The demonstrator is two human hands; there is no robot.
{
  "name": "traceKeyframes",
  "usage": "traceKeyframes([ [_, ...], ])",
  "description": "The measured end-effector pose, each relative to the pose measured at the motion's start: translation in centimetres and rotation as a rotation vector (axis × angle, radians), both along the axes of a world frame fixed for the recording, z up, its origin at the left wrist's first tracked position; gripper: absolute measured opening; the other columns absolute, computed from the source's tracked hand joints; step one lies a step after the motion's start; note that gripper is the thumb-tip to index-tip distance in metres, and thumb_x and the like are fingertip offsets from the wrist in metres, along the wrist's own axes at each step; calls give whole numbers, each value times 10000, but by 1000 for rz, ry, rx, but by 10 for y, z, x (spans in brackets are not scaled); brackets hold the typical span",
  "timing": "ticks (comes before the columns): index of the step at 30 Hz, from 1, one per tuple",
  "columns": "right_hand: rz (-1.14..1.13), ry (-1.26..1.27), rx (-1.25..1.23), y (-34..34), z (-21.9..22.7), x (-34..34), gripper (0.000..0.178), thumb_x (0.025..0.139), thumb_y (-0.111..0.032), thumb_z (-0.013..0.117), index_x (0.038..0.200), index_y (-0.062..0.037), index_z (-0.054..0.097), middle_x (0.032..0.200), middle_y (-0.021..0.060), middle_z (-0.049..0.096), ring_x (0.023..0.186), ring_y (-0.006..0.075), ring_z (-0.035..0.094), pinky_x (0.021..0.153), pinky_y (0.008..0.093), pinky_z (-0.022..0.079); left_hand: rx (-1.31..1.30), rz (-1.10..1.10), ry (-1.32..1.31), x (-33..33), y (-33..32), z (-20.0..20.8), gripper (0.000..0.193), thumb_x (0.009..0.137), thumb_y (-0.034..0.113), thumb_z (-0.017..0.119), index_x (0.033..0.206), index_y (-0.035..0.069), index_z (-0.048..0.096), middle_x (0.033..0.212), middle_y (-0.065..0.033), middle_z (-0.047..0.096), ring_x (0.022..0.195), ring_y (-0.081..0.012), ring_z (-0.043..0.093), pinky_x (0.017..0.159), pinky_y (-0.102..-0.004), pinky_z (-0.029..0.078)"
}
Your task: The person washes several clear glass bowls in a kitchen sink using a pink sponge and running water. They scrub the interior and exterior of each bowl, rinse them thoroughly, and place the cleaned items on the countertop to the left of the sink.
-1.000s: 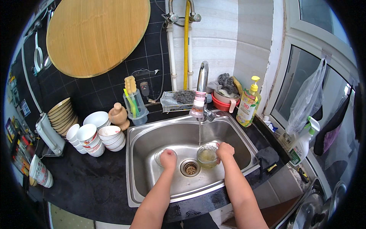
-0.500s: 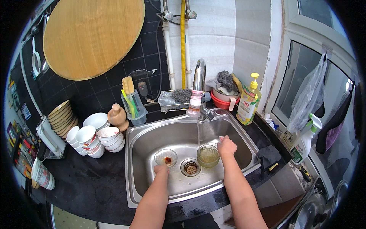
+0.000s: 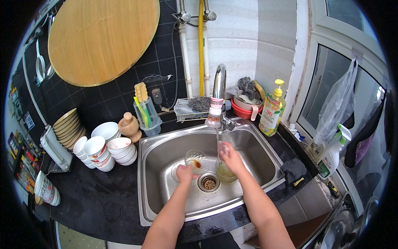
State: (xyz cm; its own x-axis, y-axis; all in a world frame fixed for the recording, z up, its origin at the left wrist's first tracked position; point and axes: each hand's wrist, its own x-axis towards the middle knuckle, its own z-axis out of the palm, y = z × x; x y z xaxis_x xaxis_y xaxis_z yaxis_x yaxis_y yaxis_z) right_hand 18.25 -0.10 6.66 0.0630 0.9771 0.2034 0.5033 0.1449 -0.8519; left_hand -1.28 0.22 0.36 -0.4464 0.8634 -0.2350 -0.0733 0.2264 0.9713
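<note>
My left hand (image 3: 185,172) is closed on the rim of a small clear glass bowl (image 3: 201,156) with a brown stain inside, tilted above the sink floor. Below and left of it, a round glass outline (image 3: 174,170) shows on the steel, partly covered by my hand. Under the running tap (image 3: 215,108), my right hand (image 3: 231,157) has its fingers curled together in the water stream; what they hold, if anything, is hidden. Just beneath stands a glass bowl of yellowish liquid (image 3: 226,174), partly covered by the right hand and beside the drain (image 3: 208,182).
The steel sink (image 3: 145,182) is set in a black counter (image 3: 95,199). Stacked white bowls (image 3: 121,151), a wooden jar (image 3: 129,126) and a utensil holder (image 3: 149,120) stand left. A yellow-pump soap bottle (image 3: 271,110) and dark cloth (image 3: 293,170) are right.
My left hand has lifted the stained glass bowl and moved it right, toward the tap. My right hand has shifted left into the water stream, over the bowl of yellowish liquid.
</note>
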Motion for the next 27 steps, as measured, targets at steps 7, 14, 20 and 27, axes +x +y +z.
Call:
traceKeyframes([
  [7,543,-688,32,-14,-7,-27,642,747,-495,516,1203,-45,457,1226,151,460,1214,266,339,1028,387,169,84,-194,-185,18,-6,19,475,740,45,482,1164,-18,278,982,-235,474,664,-274,602,448,-345,545],
  [14,391,-1025,311,-13,-43,-23,743,635,-492,599,1211,-46,453,1262,128,427,1230,232,316,1061,386,72,-83,-471,-323,30,-15,26,425,825,163,413,1227,35,361,898,-165,544,558,-263,601,471,-310,527],
  [20,598,-899,-203,-25,14,-42,581,731,-522,465,1125,-103,548,1000,157,591,1016,217,524,1034,402,173,191,-308,-18,9,17,-52,374,857,189,381,1204,55,417,907,-142,559,570,-228,579,470,-324,516],
  [27,422,-784,128,-6,-36,-25,425,854,-324,292,1110,-123,564,1193,92,497,1090,244,471,964,379,288,-135,-478,-292,31,-10,19,390,873,291,375,1186,63,422,871,-136,568,507,-211,561,377,-283,485],
])
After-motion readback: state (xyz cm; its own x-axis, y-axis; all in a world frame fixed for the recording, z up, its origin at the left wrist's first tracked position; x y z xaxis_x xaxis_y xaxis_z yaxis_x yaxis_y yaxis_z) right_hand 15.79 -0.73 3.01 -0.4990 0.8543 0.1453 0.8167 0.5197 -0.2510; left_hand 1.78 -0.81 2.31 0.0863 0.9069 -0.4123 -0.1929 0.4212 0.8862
